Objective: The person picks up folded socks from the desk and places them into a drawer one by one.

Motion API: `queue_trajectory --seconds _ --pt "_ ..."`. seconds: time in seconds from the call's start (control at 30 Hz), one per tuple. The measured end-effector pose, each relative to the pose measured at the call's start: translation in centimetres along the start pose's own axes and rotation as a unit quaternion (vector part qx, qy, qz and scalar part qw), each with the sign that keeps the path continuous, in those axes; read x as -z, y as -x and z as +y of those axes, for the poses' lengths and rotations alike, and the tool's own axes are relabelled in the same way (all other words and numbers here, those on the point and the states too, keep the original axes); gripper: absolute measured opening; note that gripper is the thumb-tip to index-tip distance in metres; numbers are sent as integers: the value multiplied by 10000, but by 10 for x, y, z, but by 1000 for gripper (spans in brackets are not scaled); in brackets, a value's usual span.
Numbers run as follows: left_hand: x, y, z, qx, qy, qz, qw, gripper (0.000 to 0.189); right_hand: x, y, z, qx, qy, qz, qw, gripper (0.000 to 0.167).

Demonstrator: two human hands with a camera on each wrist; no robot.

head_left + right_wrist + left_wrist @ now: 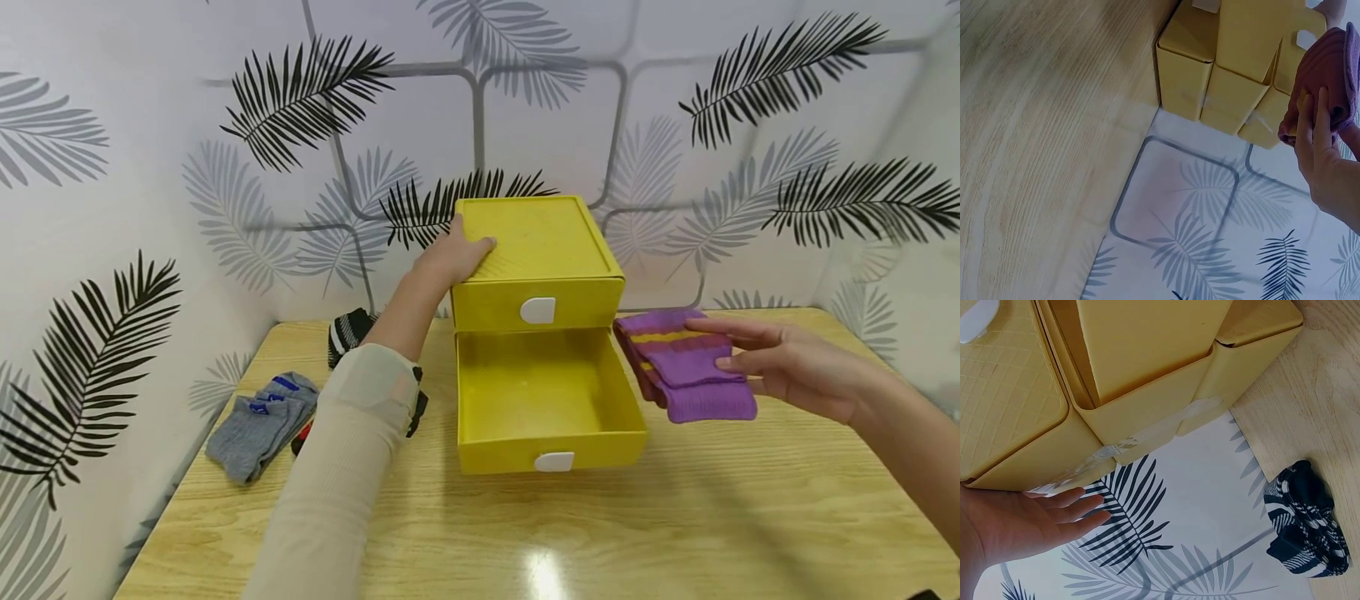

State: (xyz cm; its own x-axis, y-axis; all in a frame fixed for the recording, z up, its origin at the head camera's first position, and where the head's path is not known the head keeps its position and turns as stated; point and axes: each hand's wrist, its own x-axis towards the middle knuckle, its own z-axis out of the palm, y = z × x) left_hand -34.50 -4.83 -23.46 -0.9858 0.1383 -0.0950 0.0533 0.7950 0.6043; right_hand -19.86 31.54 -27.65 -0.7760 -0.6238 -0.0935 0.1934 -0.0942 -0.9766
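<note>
A yellow drawer unit (pixel 540 237) stands on the table with its middle drawer (pixel 502 456) pulled out, the drawer's inside bare. My left hand (pixel 453 254) rests on the unit's top left edge, thumb on the top and straight fingers along the side. The left wrist view shows those fingers (pixel 1075 515) extended beside the unit. Off the right side of the drawer, my right hand (pixel 798 367) holds folded purple socks (pixel 693 371) with yellow and dark red stripes, the thumb and fingers pinching them. In the right wrist view the fingers lie along the dark red side of the socks (pixel 1329 72).
Grey socks (pixel 262 425) with blue marks lie at the table's left. Black-and-white patterned socks (pixel 1307 519) are behind the left arm, and a red and black item (pixel 302 437) is partly hidden by the sleeve. A leaf-patterned wall (pixel 420 108) stands behind the unit.
</note>
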Motion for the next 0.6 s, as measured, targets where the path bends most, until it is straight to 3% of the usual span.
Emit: queue_trajectory --seconds 0.3,0.6 --pt "0 -1 0 68 -1 -14 10000 78 -32 -14 0 -245 137 -342 9990 49" --pt "-1 -1 0 21 -18 32 10000 77 -64 -47 1 -719 -172 14 9973 40"
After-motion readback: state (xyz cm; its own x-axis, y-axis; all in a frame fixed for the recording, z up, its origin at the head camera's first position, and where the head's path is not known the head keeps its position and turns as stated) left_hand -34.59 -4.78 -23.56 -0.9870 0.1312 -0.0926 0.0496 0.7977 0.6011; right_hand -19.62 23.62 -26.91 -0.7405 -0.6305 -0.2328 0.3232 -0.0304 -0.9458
